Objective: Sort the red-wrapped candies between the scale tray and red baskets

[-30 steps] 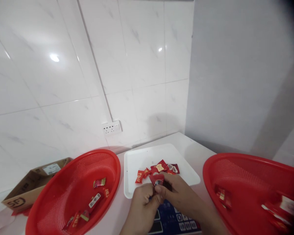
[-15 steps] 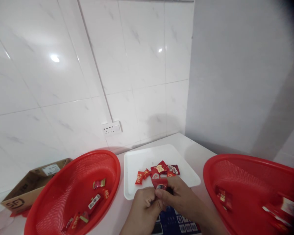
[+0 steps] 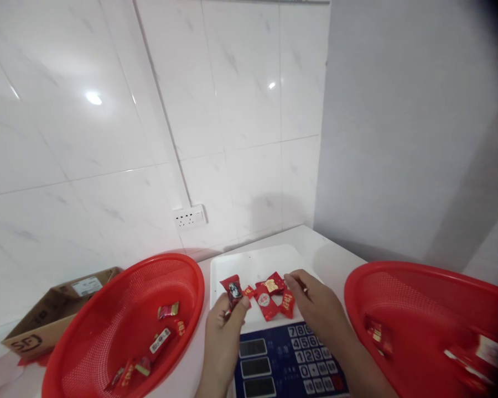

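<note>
Pinching a dark red glossy wrapped sweet (image 3: 234, 291) between thumb and curled fingers of the left hand (image 3: 225, 323), with its black-and-white emblem facing up into view, above the left part of a white plastic scale tray (image 3: 249, 262). Angled upward from the lower edge with the left forearm, along the left side of a dark blue keypad panel (image 3: 284, 354). Stretched in from the lower right with the right hand (image 3: 315, 298), back uppermost, fingers bent and pointing inward at the right end of a small heap of red wrapped sweets (image 3: 267, 303) on the tray. Impossible to tell whether gripping anything on that side. Spread apart to either side of the heap, between an oval red perforated plastic basket (image 3: 108, 309) and a second red plastic basket (image 3: 402, 266).
</note>
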A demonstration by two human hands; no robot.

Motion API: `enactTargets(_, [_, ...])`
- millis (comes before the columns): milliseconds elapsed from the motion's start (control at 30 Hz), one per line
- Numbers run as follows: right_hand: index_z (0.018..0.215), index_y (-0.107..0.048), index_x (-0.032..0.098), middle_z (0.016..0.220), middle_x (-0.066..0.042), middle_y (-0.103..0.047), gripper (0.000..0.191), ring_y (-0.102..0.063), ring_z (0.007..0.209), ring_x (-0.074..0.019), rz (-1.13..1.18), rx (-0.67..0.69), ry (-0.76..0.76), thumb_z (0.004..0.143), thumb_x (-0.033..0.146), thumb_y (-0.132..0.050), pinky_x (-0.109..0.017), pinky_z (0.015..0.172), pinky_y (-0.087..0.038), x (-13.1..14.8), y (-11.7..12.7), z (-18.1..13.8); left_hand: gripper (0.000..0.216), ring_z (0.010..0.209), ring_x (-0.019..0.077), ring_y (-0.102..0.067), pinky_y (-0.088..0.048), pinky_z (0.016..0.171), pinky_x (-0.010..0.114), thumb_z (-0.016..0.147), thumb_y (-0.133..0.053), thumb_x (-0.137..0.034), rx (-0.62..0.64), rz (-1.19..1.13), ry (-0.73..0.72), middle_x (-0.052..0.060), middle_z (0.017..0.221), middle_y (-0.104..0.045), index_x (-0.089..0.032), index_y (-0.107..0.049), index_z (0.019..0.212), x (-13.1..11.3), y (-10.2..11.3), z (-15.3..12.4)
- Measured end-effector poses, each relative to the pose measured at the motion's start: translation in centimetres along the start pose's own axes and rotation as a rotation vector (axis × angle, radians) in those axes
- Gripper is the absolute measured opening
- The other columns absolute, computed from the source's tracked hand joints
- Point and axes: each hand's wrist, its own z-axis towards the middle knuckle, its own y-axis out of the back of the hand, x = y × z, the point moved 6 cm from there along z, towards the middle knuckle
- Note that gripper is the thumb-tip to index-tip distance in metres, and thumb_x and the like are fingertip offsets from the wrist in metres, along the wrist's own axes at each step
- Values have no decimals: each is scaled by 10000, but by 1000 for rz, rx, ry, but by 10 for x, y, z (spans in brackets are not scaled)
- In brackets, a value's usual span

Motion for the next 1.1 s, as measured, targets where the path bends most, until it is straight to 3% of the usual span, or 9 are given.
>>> enactTargets(100, [1006,-594,225,1028,-60,-641,298,-556,951,-217,-133,80,5,799,364,-432,-319,791,-410,-12,-9,5,246,727,137,-542,-461,657,238,703,-628,-385,-74,-106,-8,13,768,-592,-152,-622,781,4,9,4])
enactTargets(167, [1093,-581,207,1125,-76,-612,365,-515,1056,-235,-182,175,37,752,295,-486,-338,879,-379,-15,-20,5,220,672,118,-546,-482,652,239,673,-666,-352,-120,-191,-6,-10,689,-566,-151,-587,711,6,13,5])
enactTargets(267, [1127,-576,173,1160,-85,-594,421,-485,1093,-230,-199,259,67,715,189,-490,-331,926,-356,-14,-31,3,283,610,98,-559,-510,627,244,599,-734,-278,-168,-347,18,-66,604,-512,-182,-475,663,7,14,5])
enactTargets(400, [1111,-583,161,1110,-84,-609,427,-506,1038,-219,-202,239,70,707,119,-451,-327,905,-376,-16,-32,7,493,726,132,-628,-527,683,283,576,-746,-252,-174,-470,83,-31,811,-620,-249,-478,990,6,11,5])
enactTargets(500, [1071,-596,164,1070,-86,-620,376,-531,1002,-215,-153,166,73,740,133,-422,-335,888,-397,-18,-28,10,449,755,117,-608,-516,707,275,622,-712,-285,-173,-453,68,-9,905,-601,-238,-500,1015,5,13,6])
enactTargets(700, [998,-613,189,1037,-73,-644,308,-575,963,-205,86,29,75,809,228,-372,-356,856,-445,-16,-15,10,310,670,123,-558,-474,622,264,708,-610,-439,-184,-219,28,4,762,-580,-164,-546,837,-1,18,6])
enactTargets(800, [1101,-585,168,1130,-90,-617,363,-538,1057,-222,-9,3,59,819,253,-372,-384,903,-423,-18,-11,12,285,662,154,-559,-450,632,279,734,-573,-443,-122,83,-48,13,688,-596,-160,-563,769,-7,17,6])
enactTargets(967, [1196,-539,167,1204,-98,-584,408,-513,1112,-235,-245,82,32,832,227,-365,-395,948,-383,-25,-12,11,217,699,191,-570,-395,602,272,760,-536,-400,16,461,-173,45,751,-636,-188,-583,759,-1,8,8])
enactTargets(1100, [1187,-537,242,1191,-58,-600,386,-548,1075,-206,-118,194,43,855,243,-341,-359,899,-417,-19,-20,4,172,640,177,-552,-356,572,257,776,-516,-369,107,550,-110,18,709,-635,-206,-564,753,5,-2,5])
